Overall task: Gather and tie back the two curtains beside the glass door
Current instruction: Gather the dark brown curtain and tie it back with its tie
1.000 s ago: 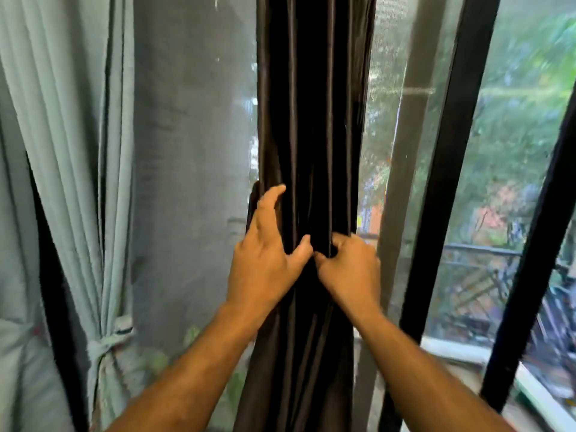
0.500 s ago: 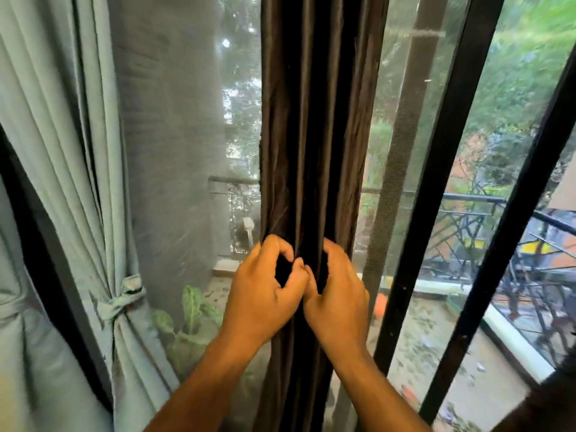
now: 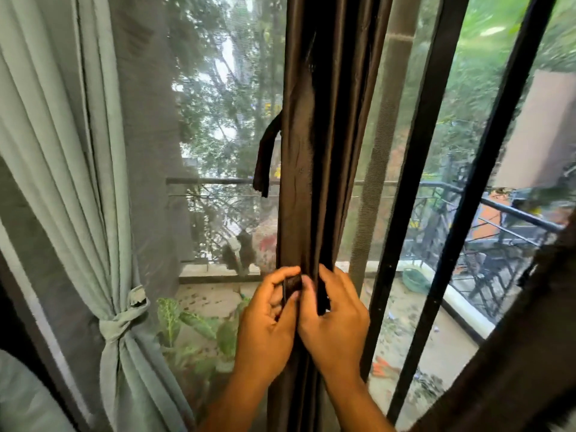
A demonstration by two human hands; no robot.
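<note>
The dark brown curtain (image 3: 314, 151) hangs dead centre, gathered into 1 tight column of narrow vertical pleats, so its long axis runs straight up and down. The fabric has a slight satin sheen and looks smooth and fairly heavy.

Both hands are on it low down, right next to each other, knuckles nearly touching. The left hand (image 3: 268, 325) has its fingers curled round a short dark strap end (image 3: 292, 284), pinching it against the pleats. The right hand (image 3: 333, 322) is curled too, gripping another flat dark strip (image 3: 322, 299) that runs down over its fingers.

Higher up, a loose brown tie strip (image 3: 265, 157) sticks out from the left edge of the curtain and droops downward, limp and ribbon-like.

Off to the left is the pale green curtain (image 3: 62, 151), matte, soft, with broad folds. It's cinched at the waist by a knot (image 3: 123, 319) of the same cloth, flaring out below.

Behind everything is grey mesh screen (image 3: 149, 151), black door frame bars (image 3: 414, 182) leaning to the right, and a black balcony railing (image 3: 514, 210) outside.
</note>
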